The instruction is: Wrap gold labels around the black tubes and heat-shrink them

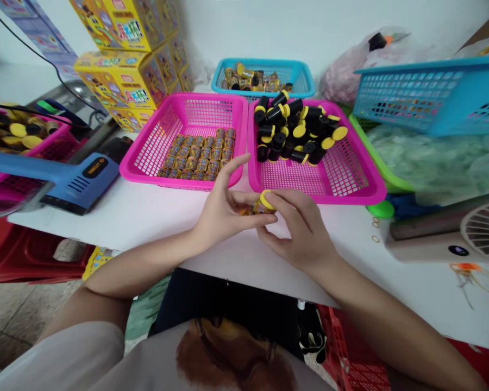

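Note:
Between both hands, over the table's front, is a small canister (pixel 268 202) with a yellow lid and a printed, shiny wrap. My left hand (pixel 222 209) grips its body between thumb and fingers, with the index finger raised. The fingers of my right hand (pixel 299 228) close around the yellow-lidded end. Straight ahead, a left pink basket (pixel 146 146) holds rows of small printed containers (pixel 198 157). Beside it, a right pink basket (pixel 350 179) holds a heap of black canisters (pixel 283 127) with yellow lids.
A blue heat gun (pixel 79 179) lies at left, near another pink basket (pixel 61 136) of canisters. Yellow boxes (pixel 122 81) are stacked behind. A blue basket (pixel 264 92) stands at the back; a larger blue basket (pixel 407 98) and a fan (pixel 444 233) are at right.

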`<action>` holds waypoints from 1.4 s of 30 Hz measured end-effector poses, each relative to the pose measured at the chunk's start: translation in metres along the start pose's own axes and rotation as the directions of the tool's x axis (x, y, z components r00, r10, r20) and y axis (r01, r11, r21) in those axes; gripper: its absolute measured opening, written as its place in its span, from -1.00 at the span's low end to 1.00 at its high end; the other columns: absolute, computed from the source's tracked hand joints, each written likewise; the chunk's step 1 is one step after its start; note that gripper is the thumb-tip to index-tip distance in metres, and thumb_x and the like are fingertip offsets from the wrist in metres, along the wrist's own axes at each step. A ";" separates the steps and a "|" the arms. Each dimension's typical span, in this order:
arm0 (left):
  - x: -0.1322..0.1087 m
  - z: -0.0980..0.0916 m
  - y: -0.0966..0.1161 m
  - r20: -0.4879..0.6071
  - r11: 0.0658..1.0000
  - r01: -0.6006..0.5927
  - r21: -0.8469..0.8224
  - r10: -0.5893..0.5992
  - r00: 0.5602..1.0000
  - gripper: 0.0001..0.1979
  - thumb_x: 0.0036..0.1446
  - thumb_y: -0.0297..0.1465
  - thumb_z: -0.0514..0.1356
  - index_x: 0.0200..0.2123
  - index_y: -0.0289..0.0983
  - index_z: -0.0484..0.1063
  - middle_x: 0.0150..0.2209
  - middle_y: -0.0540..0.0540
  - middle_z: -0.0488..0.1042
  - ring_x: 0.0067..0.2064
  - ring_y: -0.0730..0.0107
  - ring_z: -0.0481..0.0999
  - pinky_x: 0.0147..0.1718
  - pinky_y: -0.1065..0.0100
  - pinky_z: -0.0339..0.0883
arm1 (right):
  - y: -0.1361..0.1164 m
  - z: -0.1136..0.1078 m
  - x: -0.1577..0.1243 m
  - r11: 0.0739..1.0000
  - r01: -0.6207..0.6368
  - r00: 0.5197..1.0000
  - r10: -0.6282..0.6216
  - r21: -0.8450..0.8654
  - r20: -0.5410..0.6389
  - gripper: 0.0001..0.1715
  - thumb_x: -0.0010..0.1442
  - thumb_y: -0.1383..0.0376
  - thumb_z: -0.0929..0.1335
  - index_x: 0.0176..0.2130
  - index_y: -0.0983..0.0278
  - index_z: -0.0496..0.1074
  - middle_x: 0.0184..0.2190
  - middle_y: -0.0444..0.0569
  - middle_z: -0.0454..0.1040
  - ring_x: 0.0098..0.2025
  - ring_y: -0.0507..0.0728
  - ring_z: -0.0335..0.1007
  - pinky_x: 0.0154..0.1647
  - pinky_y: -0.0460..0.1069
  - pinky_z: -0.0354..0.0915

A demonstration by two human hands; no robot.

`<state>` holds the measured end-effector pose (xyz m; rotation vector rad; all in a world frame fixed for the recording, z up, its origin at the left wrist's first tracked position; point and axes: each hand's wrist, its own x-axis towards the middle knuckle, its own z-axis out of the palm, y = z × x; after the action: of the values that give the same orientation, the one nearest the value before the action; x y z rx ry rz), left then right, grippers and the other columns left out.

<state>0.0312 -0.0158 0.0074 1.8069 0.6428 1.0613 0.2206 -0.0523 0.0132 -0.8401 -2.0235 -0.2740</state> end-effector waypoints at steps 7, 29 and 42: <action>-0.002 0.011 -0.005 0.271 0.947 0.134 -0.292 -0.052 0.961 -0.28 0.32 -0.14 0.28 0.33 -0.07 -0.10 -0.31 0.11 0.46 -0.40 0.50 0.59 -0.45 0.48 0.43 | -0.011 0.006 -0.005 0.999 0.053 0.998 -0.052 0.006 -0.043 -0.36 0.28 0.33 0.42 0.29 0.29 0.29 -0.04 0.17 0.55 0.05 0.28 0.53 0.03 0.21 0.57; -0.004 0.007 0.005 0.198 0.971 -0.085 -0.225 0.131 0.972 -0.32 0.20 -0.52 0.24 0.22 -0.10 -0.09 -0.46 0.23 0.17 -0.57 0.60 0.29 -0.61 0.57 0.12 | -0.013 -0.002 -0.004 0.973 0.231 0.973 -0.231 0.018 -0.013 -0.54 0.40 0.36 0.34 0.23 0.51 0.35 -0.01 0.22 0.50 0.18 0.26 0.48 0.23 0.15 0.56; -0.003 0.009 0.008 0.123 0.957 -0.138 -0.254 0.173 0.977 -0.42 0.26 -0.50 0.24 0.16 -0.10 -0.06 -0.50 0.27 0.08 -0.64 0.68 0.13 -0.67 0.58 -0.01 | -0.016 -0.006 0.001 0.976 0.206 0.978 -0.206 -0.067 0.016 -0.37 0.41 0.35 0.35 0.38 0.46 0.23 0.09 0.28 0.59 0.24 0.26 0.53 0.14 0.10 0.62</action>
<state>0.0374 -0.0256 0.0120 1.7189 0.2713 1.0523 0.2138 -0.0663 0.0197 -0.6736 -2.1227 -0.4588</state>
